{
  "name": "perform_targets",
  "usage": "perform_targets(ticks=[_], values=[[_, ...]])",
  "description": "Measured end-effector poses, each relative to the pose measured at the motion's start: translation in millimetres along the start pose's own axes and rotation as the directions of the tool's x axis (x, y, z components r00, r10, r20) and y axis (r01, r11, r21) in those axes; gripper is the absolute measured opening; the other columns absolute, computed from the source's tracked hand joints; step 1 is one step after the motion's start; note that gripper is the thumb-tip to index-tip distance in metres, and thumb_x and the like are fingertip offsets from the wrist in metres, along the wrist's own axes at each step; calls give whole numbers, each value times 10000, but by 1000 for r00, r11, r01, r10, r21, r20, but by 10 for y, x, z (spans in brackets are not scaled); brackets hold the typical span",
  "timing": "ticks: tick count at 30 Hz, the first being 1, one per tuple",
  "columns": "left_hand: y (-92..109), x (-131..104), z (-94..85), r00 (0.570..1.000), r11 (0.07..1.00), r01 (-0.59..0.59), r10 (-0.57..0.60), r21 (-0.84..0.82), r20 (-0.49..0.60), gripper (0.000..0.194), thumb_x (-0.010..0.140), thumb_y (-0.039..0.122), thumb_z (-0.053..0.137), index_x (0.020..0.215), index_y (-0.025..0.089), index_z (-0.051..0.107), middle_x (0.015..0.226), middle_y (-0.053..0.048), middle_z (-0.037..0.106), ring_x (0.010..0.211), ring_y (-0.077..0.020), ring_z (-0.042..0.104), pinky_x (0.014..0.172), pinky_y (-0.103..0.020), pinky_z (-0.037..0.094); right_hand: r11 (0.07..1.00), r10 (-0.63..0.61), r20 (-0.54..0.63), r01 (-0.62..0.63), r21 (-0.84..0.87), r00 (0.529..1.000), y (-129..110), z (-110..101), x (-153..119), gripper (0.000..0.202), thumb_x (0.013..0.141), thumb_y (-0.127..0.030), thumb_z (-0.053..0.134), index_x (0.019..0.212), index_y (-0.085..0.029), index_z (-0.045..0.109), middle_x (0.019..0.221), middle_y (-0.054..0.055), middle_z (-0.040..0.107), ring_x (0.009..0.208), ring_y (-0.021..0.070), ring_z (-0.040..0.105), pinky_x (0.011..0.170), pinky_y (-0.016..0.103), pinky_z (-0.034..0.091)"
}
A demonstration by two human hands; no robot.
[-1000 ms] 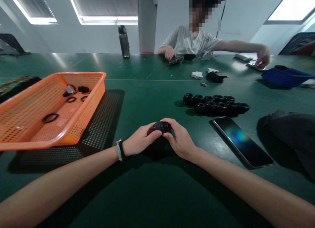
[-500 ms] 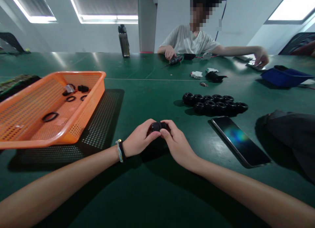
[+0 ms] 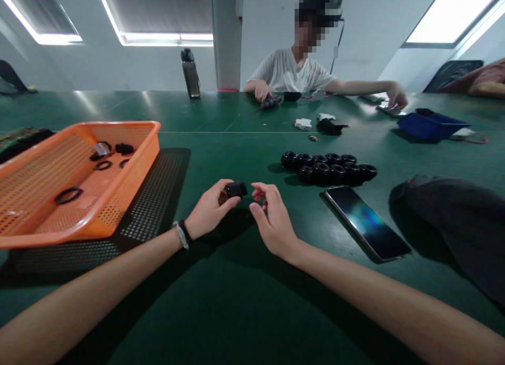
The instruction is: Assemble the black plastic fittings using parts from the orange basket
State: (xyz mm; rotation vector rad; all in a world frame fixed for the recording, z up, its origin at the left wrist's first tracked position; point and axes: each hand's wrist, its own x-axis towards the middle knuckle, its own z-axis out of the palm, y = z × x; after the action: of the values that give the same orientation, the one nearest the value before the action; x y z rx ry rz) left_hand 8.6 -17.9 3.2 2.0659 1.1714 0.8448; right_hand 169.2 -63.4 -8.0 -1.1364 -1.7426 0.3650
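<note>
A small black round part [image 3: 236, 189] is held between the thumb and fingers of my left hand [image 3: 213, 209], above the green table [image 3: 221, 312]. Just to its right, my right hand [image 3: 273, 218] has thumb and fingers apart with nothing between them, not touching the part. Several black round parts [image 3: 321, 170] stand in two rows beyond my right hand. On the left, an orange basket [image 3: 92, 223] holds black rings [image 3: 68, 195] and a few other black pieces.
A phone [image 3: 366, 223] lies right of my right hand, beside dark cloth [image 3: 453, 212]. Across the table a person [image 3: 292, 70] rests a hand by a dark tool [image 3: 271, 102]. A bottle [image 3: 191, 75], white pieces [image 3: 303, 124] and a blue bin [image 3: 430, 125] stand farther back.
My right hand has let go of the black part and opened, moving apart from it. My left hand still holds the part. The whole view has shifted slightly.
</note>
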Motion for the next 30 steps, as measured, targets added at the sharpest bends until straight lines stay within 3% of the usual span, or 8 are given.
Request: perform_targets(ticks=[2,5,7,9,12,17,23,30], values=[[-35,75,15,999,999,14,-15,-38,-33,340,802,318,501,1095,146,492,949,-42,593,724,-150,556,700,-301,464,966,-253,60,256,-33,966,-39,1,-26,226,873,-262,416,1073,-167,465,897,80,562,826,182,524,709,340,472],[-46,258,105,996,1000,-11,12,6,-90,325,783,307,537,1065,148,529,952,-42,602,768,-159,560,727,-300,461,798,-593,210,602,26,777,-111,15,-65,214,839,-171,418,1043,-152,480,870,74,604,774,159,536,662,286,476],[-8,419,218,995,999,-20,24,39,-102,308,772,302,570,1030,135,551,928,-46,609,776,-165,561,734,-299,462,678,-709,308,733,53,634,-138,23,-79,222,835,-147,392,1030,-129,498,825,71,617,717,148,532,617,263,460],[60,597,363,994,998,-31,36,52,-102,308,774,282,589,1033,118,557,937,-58,613,798,-170,566,749,-299,465,639,-718,407,767,61,565,-140,30,-84,249,837,-150,371,1040,-112,510,806,74,619,702,148,535,598,260,449],[182,861,597,994,993,-59,68,103,-89,294,794,259,587,1045,109,560,952,-71,614,782,-166,571,726,-283,473,666,-663,481,745,29,573,-119,43,-86,286,831,-157,369,1071,-102,513,822,82,620,723,154,548,604,265,451],[307,1180,889,990,934,-140,122,329,75,297,805,291,592,1036,105,575,982,-98,617,857,-200,591,760,-289,474,669,-640,530,743,27,557,-95,75,-91,304,839,-181,361,1094,-116,513,819,67,619,738,163,561,588,271,453],[343,1266,994,975,890,-199,140,409,171,297,832,357,563,1020,128,579,1004,-105,628,919,-239,604,771,-308,472,730,-576,571,682,39,584,-96,95,-80,305,851,-182,347,1104,-108,502,886,79,625,826,159,570,659,262,463],[437,1282,1089,967,856,-232,151,462,207,330,860,406,520,1022,125,580,1018,-121,646,951,-263,614,784,-327,471,749,-556,579,661,38,596,-100,101,-71,280,830,-164,355,1046,-132,530,833,52,627,784,143,577,638,244,444]])
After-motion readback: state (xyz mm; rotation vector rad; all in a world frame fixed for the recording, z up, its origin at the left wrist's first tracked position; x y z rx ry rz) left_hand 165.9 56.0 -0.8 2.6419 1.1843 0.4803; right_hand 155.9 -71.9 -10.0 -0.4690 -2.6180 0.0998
